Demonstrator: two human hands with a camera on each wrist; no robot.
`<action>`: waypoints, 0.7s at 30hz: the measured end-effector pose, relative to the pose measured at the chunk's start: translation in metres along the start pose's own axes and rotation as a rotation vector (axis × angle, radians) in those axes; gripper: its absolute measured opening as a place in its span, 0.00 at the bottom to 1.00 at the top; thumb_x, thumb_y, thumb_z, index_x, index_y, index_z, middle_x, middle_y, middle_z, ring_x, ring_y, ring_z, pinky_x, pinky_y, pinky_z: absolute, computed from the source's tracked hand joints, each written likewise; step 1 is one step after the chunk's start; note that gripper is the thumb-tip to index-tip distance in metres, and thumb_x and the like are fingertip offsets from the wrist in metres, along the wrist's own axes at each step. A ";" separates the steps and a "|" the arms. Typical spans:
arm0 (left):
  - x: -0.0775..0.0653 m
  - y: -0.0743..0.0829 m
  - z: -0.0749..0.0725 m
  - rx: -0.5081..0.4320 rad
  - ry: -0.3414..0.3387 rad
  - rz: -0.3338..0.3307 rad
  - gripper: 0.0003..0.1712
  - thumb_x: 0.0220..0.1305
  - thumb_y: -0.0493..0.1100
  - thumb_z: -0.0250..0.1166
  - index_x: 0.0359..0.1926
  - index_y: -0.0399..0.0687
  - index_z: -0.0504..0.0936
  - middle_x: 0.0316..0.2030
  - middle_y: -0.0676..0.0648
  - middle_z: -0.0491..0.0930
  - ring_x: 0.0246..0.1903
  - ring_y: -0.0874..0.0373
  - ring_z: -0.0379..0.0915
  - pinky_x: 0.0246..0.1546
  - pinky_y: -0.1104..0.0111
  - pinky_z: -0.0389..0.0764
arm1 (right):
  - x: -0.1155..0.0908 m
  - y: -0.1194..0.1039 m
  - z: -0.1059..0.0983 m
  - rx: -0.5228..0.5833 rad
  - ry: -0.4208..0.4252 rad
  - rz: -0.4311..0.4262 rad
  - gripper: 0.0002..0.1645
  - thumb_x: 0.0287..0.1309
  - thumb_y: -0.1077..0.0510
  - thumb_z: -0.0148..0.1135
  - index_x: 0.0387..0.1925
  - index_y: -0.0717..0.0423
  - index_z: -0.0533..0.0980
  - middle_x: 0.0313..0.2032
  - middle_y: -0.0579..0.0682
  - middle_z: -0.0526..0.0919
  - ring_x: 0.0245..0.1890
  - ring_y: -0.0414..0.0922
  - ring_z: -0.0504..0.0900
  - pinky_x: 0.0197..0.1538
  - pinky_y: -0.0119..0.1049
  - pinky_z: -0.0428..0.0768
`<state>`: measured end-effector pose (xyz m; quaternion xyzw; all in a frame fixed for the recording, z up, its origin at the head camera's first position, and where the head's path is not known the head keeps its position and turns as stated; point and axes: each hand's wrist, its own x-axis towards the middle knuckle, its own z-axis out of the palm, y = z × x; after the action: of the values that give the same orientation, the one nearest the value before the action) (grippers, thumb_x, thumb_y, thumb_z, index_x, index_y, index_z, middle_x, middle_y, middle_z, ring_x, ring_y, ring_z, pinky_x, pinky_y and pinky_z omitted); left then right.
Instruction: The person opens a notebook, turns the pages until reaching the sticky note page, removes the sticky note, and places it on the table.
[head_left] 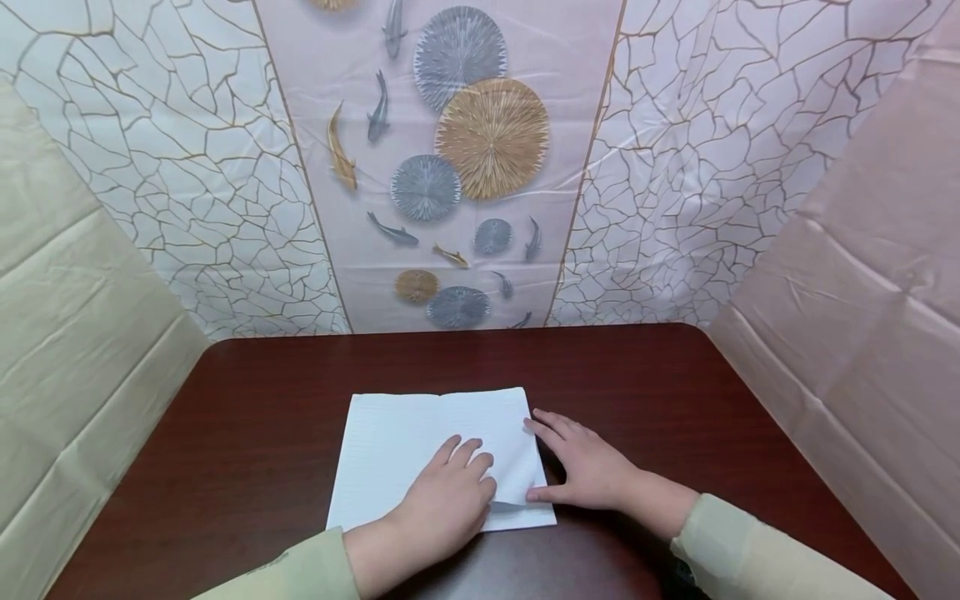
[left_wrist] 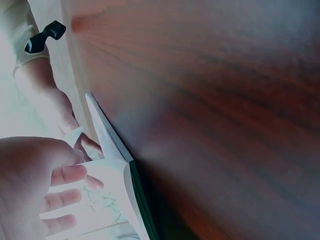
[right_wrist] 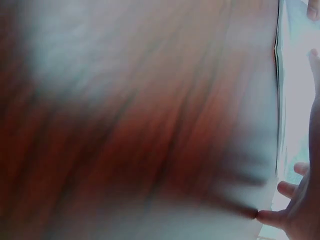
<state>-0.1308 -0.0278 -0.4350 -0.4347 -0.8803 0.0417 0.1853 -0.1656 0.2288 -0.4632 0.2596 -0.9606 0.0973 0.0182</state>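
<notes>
A notebook with white, faintly lined pages lies open on the dark table. My left hand rests over the lower part of its right-hand page, fingers slightly bent and pointing away. Beneath that hand a loose leaf bulges upward, its lower edge raised off the pages below. At the right edge my right hand spreads its thumb and fingers, with the fingertips right at the leaf's margin. The left wrist view shows the left hand's thumb and fingers beside the curved pages.
The reddish-brown table extends around the notebook. Behind it hangs a patterned cloth with fish and round motifs. Pale cloth walls close in both sides. A dark band is on the right sleeve.
</notes>
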 end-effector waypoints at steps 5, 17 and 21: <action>-0.001 -0.001 -0.002 -0.004 -0.027 -0.023 0.09 0.55 0.51 0.62 0.33 0.53 0.82 0.46 0.49 0.75 0.58 0.48 0.64 0.62 0.52 0.60 | -0.007 0.009 0.002 0.001 0.024 -0.002 0.60 0.40 0.20 0.53 0.70 0.47 0.53 0.69 0.50 0.55 0.67 0.48 0.56 0.63 0.51 0.61; -0.003 -0.003 -0.011 -0.034 0.020 -0.075 0.08 0.53 0.51 0.61 0.29 0.53 0.81 0.46 0.49 0.75 0.58 0.47 0.63 0.62 0.51 0.59 | -0.009 0.017 0.004 -0.059 -0.040 -0.049 0.59 0.39 0.17 0.49 0.70 0.39 0.53 0.70 0.50 0.54 0.69 0.53 0.52 0.64 0.59 0.53; -0.002 -0.005 -0.016 -0.049 0.063 -0.113 0.09 0.54 0.51 0.60 0.28 0.53 0.80 0.46 0.50 0.75 0.58 0.47 0.63 0.62 0.51 0.58 | -0.009 0.018 0.004 -0.077 -0.062 -0.045 0.59 0.37 0.16 0.48 0.69 0.37 0.54 0.70 0.48 0.54 0.69 0.53 0.51 0.64 0.60 0.53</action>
<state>-0.1272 -0.0341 -0.4192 -0.3899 -0.8979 -0.0040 0.2044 -0.1670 0.2474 -0.4714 0.2830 -0.9577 0.0516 0.0005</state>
